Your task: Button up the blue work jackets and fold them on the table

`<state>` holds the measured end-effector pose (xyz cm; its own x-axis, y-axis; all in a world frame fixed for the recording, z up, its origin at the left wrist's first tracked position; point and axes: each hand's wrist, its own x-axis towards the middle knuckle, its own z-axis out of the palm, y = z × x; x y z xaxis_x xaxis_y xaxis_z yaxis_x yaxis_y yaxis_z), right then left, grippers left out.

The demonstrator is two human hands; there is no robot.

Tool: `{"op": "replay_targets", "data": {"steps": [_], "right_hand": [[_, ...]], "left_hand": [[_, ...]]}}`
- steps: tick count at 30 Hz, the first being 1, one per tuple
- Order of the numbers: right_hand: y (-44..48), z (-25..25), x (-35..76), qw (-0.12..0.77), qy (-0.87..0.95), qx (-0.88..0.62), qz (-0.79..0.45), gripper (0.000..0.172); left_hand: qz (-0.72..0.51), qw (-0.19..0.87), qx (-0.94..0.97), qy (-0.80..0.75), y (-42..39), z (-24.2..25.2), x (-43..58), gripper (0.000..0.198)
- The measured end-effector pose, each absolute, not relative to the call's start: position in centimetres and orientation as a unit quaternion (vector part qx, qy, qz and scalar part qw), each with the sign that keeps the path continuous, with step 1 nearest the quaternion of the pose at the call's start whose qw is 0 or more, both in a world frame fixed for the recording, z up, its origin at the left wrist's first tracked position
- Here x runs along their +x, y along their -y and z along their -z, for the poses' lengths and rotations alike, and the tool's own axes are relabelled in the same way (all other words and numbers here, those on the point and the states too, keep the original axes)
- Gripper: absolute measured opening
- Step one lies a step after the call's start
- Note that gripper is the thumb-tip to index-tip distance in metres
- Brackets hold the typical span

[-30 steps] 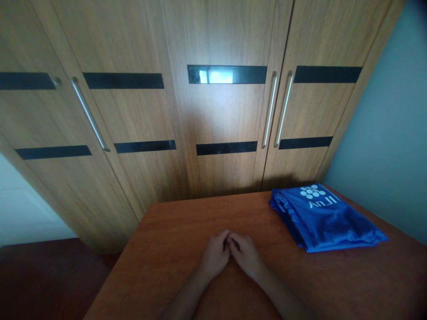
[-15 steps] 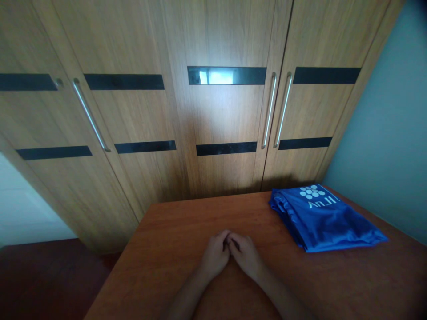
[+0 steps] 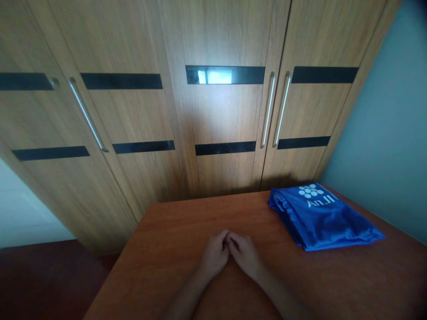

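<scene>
My left hand (image 3: 214, 254) and my right hand (image 3: 245, 254) rest side by side on the wooden table (image 3: 167, 249), knuckles up, fingers curled under and fingertips touching each other. Nothing shows in either hand. A folded blue garment (image 3: 322, 217) with white lettering and a dot logo lies on the table's far right corner, well to the right of my right hand.
A wooden wardrobe (image 3: 213, 111) with black inlay strips and long metal handles (image 3: 267, 110) stands right behind the table. A pale blue wall (image 3: 390, 133) runs along the right. Dark red floor (image 3: 50, 280) shows to the left of the table.
</scene>
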<state>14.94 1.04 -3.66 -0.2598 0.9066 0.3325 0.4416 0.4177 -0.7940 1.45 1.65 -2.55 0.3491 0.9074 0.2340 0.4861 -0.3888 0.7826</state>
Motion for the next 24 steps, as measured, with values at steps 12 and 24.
{"op": "replay_targets", "data": {"steps": [12, 24], "right_hand": [[-0.89, 3.32, 14.99, 0.410, 0.742, -0.444, -0.292, 0.022], [-0.90, 3.02, 15.30, 0.435, 0.724, -0.425, -0.325, 0.024]], "left_hand": [[-0.337, 0.308, 0.763, -0.458, -1.63, 2.69, 1.51, 0.029], [-0.338, 0.307, 0.764, -0.456, -1.55, 2.54, 1.51, 0.026]]}}
